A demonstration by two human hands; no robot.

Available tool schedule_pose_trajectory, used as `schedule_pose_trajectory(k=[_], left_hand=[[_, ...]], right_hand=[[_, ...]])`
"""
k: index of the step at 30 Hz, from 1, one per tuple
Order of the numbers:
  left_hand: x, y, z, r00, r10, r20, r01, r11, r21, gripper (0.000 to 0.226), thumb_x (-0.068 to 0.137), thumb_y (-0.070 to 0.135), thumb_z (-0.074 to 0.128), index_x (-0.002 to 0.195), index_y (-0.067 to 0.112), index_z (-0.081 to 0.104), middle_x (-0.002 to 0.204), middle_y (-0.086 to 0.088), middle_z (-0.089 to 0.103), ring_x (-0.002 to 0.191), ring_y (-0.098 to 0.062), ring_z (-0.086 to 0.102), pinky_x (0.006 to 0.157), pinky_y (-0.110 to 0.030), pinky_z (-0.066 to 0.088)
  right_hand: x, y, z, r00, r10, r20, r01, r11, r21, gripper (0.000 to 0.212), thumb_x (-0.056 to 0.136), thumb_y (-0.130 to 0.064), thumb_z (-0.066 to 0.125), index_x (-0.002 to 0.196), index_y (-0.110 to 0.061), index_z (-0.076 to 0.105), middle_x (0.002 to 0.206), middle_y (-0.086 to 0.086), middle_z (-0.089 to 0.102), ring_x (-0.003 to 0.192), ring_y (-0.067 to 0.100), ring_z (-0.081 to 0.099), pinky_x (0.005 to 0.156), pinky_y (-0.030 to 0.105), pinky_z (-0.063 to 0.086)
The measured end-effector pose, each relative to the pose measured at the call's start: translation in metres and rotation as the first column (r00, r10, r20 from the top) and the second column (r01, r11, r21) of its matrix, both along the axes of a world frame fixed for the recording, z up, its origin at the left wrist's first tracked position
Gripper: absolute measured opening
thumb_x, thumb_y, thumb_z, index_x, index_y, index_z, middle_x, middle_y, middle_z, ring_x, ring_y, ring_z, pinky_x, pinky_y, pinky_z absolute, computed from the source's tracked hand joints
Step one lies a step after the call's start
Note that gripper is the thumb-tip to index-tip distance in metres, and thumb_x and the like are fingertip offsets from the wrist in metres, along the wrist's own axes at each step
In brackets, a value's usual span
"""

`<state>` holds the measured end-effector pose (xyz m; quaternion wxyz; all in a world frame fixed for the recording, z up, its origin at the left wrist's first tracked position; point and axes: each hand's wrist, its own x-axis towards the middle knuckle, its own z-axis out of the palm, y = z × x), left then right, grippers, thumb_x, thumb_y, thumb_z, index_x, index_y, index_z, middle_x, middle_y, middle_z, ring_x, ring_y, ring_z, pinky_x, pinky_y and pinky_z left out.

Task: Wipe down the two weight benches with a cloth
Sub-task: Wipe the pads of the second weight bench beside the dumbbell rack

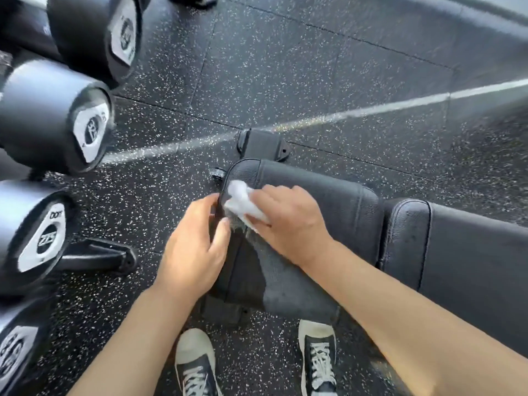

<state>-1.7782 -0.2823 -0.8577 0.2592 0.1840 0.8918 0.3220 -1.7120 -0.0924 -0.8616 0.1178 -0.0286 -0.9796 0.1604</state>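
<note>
Dumbbells line the left edge. The left hand, fingers curled, grips the end of the black bench seat pad. The right hand presses a white cloth flat onto that pad, fingers extended over it.

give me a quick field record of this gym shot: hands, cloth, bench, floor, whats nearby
right hand: presses the white cloth onto the seat pad
left hand: holds the left edge of the seat pad
seat pad: black, with a damp wiped streak nearer the person
back pad: black, to the right, across a gap
floor: black speckled rubber with a white line
dumbbells: racked on the left
shoes: dark with white laces, at the bottom
</note>
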Motion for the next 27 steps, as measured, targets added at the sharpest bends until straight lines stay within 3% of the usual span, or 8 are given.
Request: schedule_pose_trajectory(k=[5,10,13,18,20,22,24,27], left_hand=[[0.002,0.035,-0.013,0.977,0.206,0.057,-0.206,0.978,0.006,0.053,0.106,0.051,0.035,0.155,0.031,0.039,0.153,0.005,0.047,0.141,-0.015,0.043,0.114,-0.039,0.033],[0.006,0.040,-0.025,0.956,0.293,0.020,-0.293,0.956,0.023,0.060,0.103,0.055,0.029,0.152,0.025,0.047,0.149,0.003,0.053,0.136,-0.015,0.046,0.115,-0.039,0.033],[0.004,0.038,-0.030,0.950,0.313,-0.006,-0.311,0.947,0.073,0.056,0.104,0.048,0.032,0.146,0.018,0.053,0.144,-0.001,0.057,0.130,-0.013,0.048,0.109,-0.021,0.032],[0.002,0.037,-0.035,0.925,0.377,0.050,-0.379,0.922,0.072,0.043,0.100,0.043,0.037,0.106,0.010,0.063,0.099,-0.008,0.067,0.093,-0.035,0.058,0.076,-0.039,0.038],[0.002,0.037,-0.035,0.937,0.349,-0.002,-0.348,0.934,0.075,0.048,0.102,0.040,0.032,0.114,0.007,0.065,0.108,-0.012,0.069,0.101,-0.033,0.058,0.086,-0.038,0.042],[0.003,0.039,-0.033,0.942,0.332,-0.051,-0.329,0.942,0.061,0.052,0.104,0.035,0.031,0.131,0.005,0.062,0.128,-0.013,0.066,0.117,-0.021,0.055,0.101,-0.017,0.037],[0.003,0.039,-0.034,0.940,0.334,-0.068,-0.332,0.942,0.051,0.052,0.105,0.035,0.031,0.139,0.007,0.059,0.135,-0.011,0.063,0.120,-0.009,0.050,0.098,0.002,0.024],[0.004,0.039,-0.037,0.938,0.336,-0.085,-0.331,0.941,0.074,0.050,0.105,0.030,0.031,0.139,0.005,0.058,0.134,-0.011,0.062,0.117,-0.006,0.049,0.097,0.004,0.022]], right_hand=[[0.011,0.093,0.003,0.906,-0.419,0.056,0.422,0.905,-0.056,0.033,0.101,-0.044,0.060,0.081,-0.019,0.053,0.070,-0.001,0.053,0.061,0.029,0.057,0.054,0.035,0.039],[0.020,0.094,0.002,0.827,-0.559,0.068,0.562,0.826,-0.050,0.035,0.102,-0.044,0.062,0.079,-0.020,0.051,0.069,0.001,0.054,0.059,0.029,0.054,0.055,0.038,0.040],[-0.018,0.030,0.002,0.842,-0.537,0.054,0.539,0.833,-0.122,0.025,0.098,-0.035,0.066,0.082,-0.018,0.057,0.070,0.000,0.056,0.059,0.028,0.053,0.057,0.041,0.042],[-0.076,-0.049,-0.003,0.929,-0.368,-0.021,0.363,0.923,-0.130,0.013,0.080,-0.009,0.073,0.079,-0.017,0.063,0.067,0.000,0.054,0.060,0.026,0.051,0.059,0.035,0.026],[-0.060,-0.031,-0.002,0.952,-0.303,-0.050,0.294,0.947,-0.132,0.007,0.083,-0.012,0.072,0.080,-0.016,0.066,0.067,0.001,0.054,0.061,0.027,0.052,0.059,0.036,0.028],[-0.026,0.005,0.001,0.960,-0.273,-0.058,0.267,0.959,-0.089,0.014,0.094,-0.024,0.071,0.084,-0.015,0.068,0.069,0.001,0.053,0.062,0.027,0.051,0.057,0.039,0.034],[0.022,0.052,-0.001,0.959,-0.279,-0.039,0.278,0.960,-0.038,0.026,0.103,-0.035,0.062,0.091,-0.013,0.069,0.072,0.001,0.053,0.063,0.027,0.053,0.056,0.042,0.039],[0.085,0.102,0.000,0.955,-0.296,0.023,0.296,0.955,-0.017,0.026,0.105,-0.035,0.052,0.103,-0.013,0.066,0.076,0.002,0.053,0.066,0.030,0.054,0.057,0.042,0.042]])
